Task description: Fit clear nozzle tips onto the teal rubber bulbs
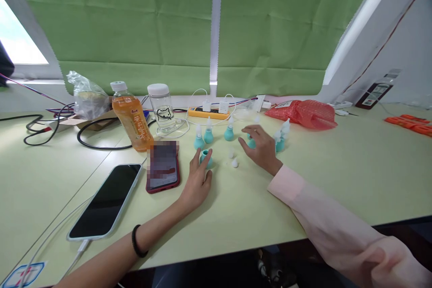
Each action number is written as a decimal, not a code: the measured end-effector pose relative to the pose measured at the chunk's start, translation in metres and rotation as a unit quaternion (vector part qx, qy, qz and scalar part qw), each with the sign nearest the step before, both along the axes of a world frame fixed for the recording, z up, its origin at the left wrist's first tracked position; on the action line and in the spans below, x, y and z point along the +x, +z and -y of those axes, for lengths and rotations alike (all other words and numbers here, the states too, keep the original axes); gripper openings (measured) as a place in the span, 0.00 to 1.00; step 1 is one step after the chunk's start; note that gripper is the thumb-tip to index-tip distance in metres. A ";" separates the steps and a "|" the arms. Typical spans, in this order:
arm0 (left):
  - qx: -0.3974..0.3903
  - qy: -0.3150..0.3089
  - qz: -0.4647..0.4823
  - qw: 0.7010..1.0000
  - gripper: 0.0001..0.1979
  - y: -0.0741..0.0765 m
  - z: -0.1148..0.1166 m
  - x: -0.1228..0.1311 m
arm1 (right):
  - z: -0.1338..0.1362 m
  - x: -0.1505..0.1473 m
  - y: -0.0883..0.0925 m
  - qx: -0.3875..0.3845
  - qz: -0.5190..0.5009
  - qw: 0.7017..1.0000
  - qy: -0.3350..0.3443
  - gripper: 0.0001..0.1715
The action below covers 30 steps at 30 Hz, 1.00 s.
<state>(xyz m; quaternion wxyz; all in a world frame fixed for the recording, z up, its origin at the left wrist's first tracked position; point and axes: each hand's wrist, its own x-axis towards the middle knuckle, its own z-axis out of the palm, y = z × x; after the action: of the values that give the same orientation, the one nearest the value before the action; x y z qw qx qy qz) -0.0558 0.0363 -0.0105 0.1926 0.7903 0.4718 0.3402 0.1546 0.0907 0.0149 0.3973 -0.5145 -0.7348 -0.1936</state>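
Observation:
Beneath the spread fingertips of my left hand (198,183) stands a small teal squeeze bulb (206,159) with an open mouth and no nozzle. Two fingers lie on either side of it; whether they press on it I cannot tell. My right hand (260,147) hovers with curved, parted fingers by another teal bulb (251,143), which it partly hides. Two small whitish tips (235,163) lie on the table between my hands. Behind them are teal bulbs fitted with clear pointed nozzles, such as one bulb (228,133) in the middle. More bulbs (280,144) stand beyond my right wrist.
Left of my hands lie a red-cased phone (164,166) and a larger charging phone (106,202). An orange drink bottle (132,119), a clear jar (162,110) and a yellow power strip (194,112) stand behind. A red bubble-wrap package (303,114) lies at the back right.

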 end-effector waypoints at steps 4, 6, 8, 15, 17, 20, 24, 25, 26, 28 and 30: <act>0.045 0.015 0.000 0.999 0.29 0.007 0.007 0.002 | -0.002 0.007 0.007 0.068 0.066 0.992 -0.089 0.22; 0.071 0.019 0.009 0.997 0.28 0.010 0.009 0.003 | -0.005 0.010 0.004 0.009 0.111 0.989 -0.097 0.20; 0.097 0.025 0.019 0.995 0.27 0.011 0.010 0.004 | -0.008 0.013 -0.002 -0.059 0.146 0.983 -0.090 0.16; 0.175 0.005 0.044 0.983 0.22 0.016 0.017 0.004 | 0.000 0.013 0.006 0.097 0.072 0.991 0.057 0.17; 0.188 -0.022 0.058 0.980 0.22 0.018 0.020 0.003 | 0.015 0.003 0.011 0.169 0.026 0.975 0.144 0.17; 0.178 -0.071 0.069 0.979 0.27 0.020 0.024 0.002 | 0.045 -0.022 0.012 0.163 -0.044 0.955 0.243 0.21; 0.090 -0.130 0.040 0.987 0.23 0.021 0.026 0.002 | 0.075 -0.048 0.005 0.090 -0.130 0.925 0.345 0.18; 0.069 -0.133 0.031 0.988 0.18 0.021 0.026 0.002 | 0.078 -0.050 0.004 0.065 -0.167 0.918 0.354 0.18; 0.055 -0.132 0.022 0.990 0.15 0.021 0.027 0.003 | 0.079 -0.052 0.003 0.035 -0.211 0.909 0.357 0.18; 0.053 -0.128 0.009 0.990 0.12 0.020 0.027 0.004 | 0.077 -0.050 0.003 -0.048 -0.292 0.886 0.357 0.16; 0.065 -0.123 0.001 0.990 0.11 0.019 0.026 0.004 | 0.072 -0.046 0.003 -0.147 -0.338 0.859 0.355 0.08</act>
<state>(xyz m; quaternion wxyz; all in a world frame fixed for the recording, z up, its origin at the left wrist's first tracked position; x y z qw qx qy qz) -0.0519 0.0106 0.0085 0.1821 0.8528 0.3474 0.3447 0.1082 0.0186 0.0179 0.5825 -0.3054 -0.7083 0.2565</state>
